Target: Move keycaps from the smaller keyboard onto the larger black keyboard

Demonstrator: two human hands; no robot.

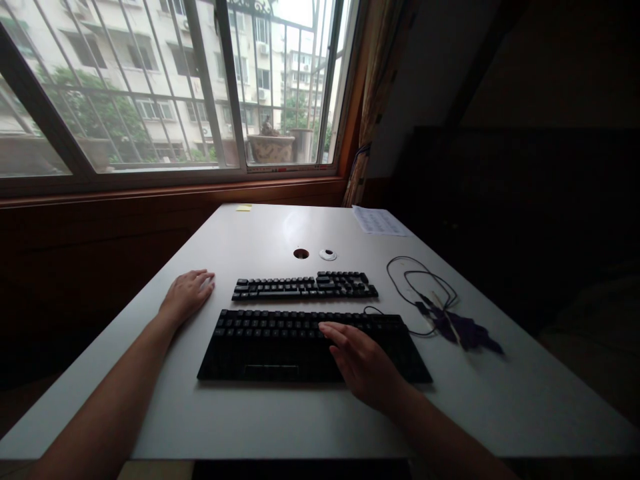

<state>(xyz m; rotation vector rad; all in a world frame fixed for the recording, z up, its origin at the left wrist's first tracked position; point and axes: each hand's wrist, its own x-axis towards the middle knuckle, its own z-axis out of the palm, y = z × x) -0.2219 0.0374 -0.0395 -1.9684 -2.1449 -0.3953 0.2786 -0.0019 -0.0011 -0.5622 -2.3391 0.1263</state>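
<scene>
A black keyboard (315, 353) lies on the white table in front of me. Keycaps (270, 323) fill its back rows, while the lower part looks dark and bare apart from a long bar slot. My right hand (363, 367) reaches over its right half, fingers stretched leftward and fingertips at the keycap rows. The thumb sits apart below the fingers, and nothing shows between them. Just behind the keyboard, loose black keycaps (300, 288) stand in keyboard-like rows. My left hand (187, 293) rests flat on the table, left of these keycaps, fingers spread and holding nothing.
A thin cable (400, 283) loops at the right beside a dark purple cloth-like item (465, 330). Farther back are a cable hole (301, 254), its round cover (328, 255), printed paper (381, 221) and yellow notes (244, 208). A barred window (230, 87) stands beyond the table.
</scene>
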